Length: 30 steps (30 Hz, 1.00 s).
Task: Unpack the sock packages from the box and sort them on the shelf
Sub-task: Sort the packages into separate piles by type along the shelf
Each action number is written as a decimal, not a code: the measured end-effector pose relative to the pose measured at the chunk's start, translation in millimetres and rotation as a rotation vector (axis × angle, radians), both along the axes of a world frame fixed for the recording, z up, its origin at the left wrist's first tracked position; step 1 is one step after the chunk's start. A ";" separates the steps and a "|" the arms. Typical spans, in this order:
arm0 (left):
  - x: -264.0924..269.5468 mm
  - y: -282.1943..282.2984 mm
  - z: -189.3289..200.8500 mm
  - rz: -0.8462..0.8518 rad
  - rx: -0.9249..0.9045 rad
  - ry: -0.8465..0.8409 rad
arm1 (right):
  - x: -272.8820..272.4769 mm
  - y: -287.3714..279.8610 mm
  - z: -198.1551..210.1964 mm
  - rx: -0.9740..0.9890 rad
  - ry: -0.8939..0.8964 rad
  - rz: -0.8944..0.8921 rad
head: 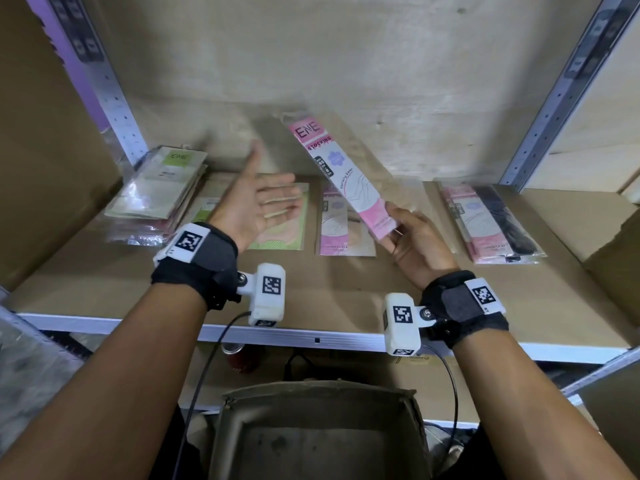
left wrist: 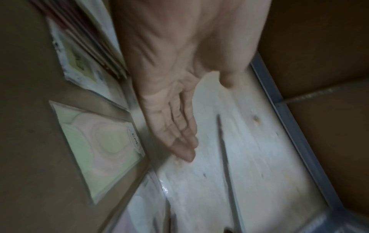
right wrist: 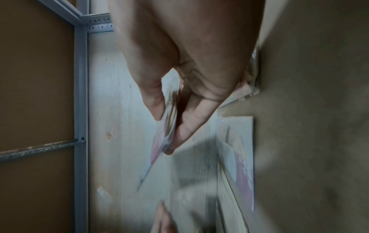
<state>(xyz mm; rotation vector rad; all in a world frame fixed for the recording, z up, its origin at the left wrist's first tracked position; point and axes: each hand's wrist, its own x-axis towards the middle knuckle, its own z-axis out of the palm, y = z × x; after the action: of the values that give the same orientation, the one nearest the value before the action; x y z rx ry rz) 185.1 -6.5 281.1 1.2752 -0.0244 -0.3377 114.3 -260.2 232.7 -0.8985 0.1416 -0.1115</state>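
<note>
Metal shelving with slotted grey uprights point(head: 114, 98) frames the scene, backed by a pale plywood panel point(head: 346, 64). Its shelf point(head: 311, 292) is lined with brown cardboard and edged at the front by a light metal rail.

Below the shelf, at the bottom of the head view, stands an open cardboard box point(head: 318, 434); its inside shows dark and bare as far as the frame reaches.

Sock packages lie sorted in groups along the shelf. At the left is a stack of green-labelled packages point(head: 156, 192), overlapping and slightly fanned. Just right of it lies a flat pale-green package point(head: 277, 233), partly behind the left hand. A pink-and-lilac package point(head: 341, 223) lies near the middle. Well apart at the right rests a pink package with dark contents point(head: 491, 223).

One pink stocking package point(head: 341, 174) is off the shelf, tilted with its top leaning toward the back panel, above the middle group.

Right hand point(head: 412, 233): thumb and fingers pinch the lower end of that raised package; the right wrist view shows the thumb on one face and fingers on the other.

Left hand point(head: 263, 202): palm up, fingers spread and straight, holding nothing, hovering over the pale-green package and clear of the raised one.

Both wrists carry black straps with white marker-tagged camera units point(head: 266, 292).
</note>
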 end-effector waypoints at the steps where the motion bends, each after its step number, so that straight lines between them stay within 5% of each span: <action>1: -4.7 -7.0 -1.8 -0.046 0.094 -0.036 | -0.2 4.3 -0.1 -0.005 0.003 0.023; 4: -19.9 -26.9 -9.5 -0.124 0.292 -0.189 | -2.4 15.8 -2.9 -0.032 -0.009 0.114; 11: -21.4 -38.6 -10.5 0.031 0.469 -0.491 | -7.1 31.5 -3.8 -0.410 -0.035 0.210; 21: -20.7 -37.2 -13.4 -0.234 0.486 -0.417 | -8.6 19.0 -3.6 -0.440 -0.018 0.124; 30: -12.2 -22.2 -16.0 -0.262 0.281 -0.228 | -10.9 10.6 1.8 -0.190 -0.078 0.352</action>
<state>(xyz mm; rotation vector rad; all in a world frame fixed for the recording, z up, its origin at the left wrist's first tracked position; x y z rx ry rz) 172.9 -28.6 265.1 1.5889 -0.3510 -0.4290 103.4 -249.6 234.5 -1.0938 -0.1022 0.1699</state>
